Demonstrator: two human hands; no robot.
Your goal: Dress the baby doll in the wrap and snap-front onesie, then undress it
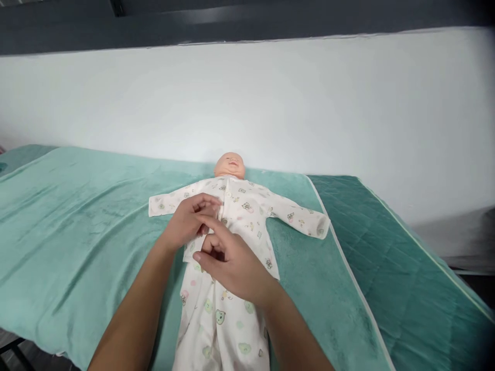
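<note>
White wall behind green covers
A dark strip runs along the top, and dark floor shows at the bottom left.

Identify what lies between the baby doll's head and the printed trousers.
In the head view, the printed long-sleeved top lies between the baby doll's head and the printed trousers, partly covered by the left hand and right hand.

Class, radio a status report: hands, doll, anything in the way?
Left hand over patterned top, right hand by its hem; grip unclear. Doll face-up, sleeves spread. Hands hide part of top's front.
</note>
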